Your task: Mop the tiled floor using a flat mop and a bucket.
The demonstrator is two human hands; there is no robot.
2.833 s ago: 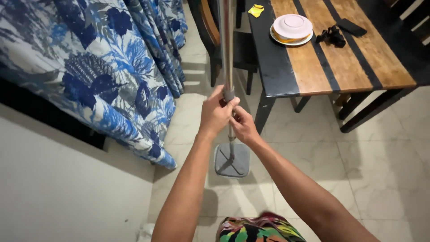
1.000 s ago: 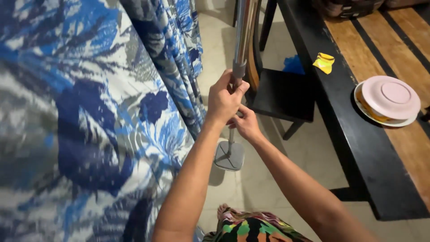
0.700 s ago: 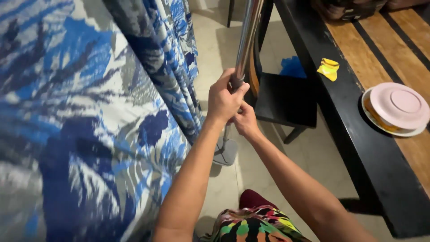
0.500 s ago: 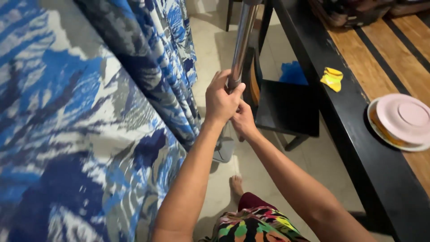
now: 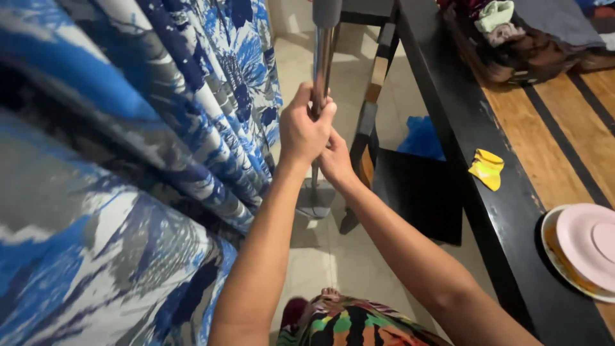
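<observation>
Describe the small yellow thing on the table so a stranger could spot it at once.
Start at the long table on the right, wood with black edges. On its black near edge, between the bag of clothes and the pink plate, lies a crumpled yellow wrapper. It is the only bright yellow thing there.

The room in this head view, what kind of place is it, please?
Probably a dining area in a home: a wood-and-black table bearing a covered plate, a dark chair and a blue patterned curtain on a tiled floor.

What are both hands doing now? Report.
Left hand: closed around the mop pole.
Right hand: closed on the pole, just below.
</observation>
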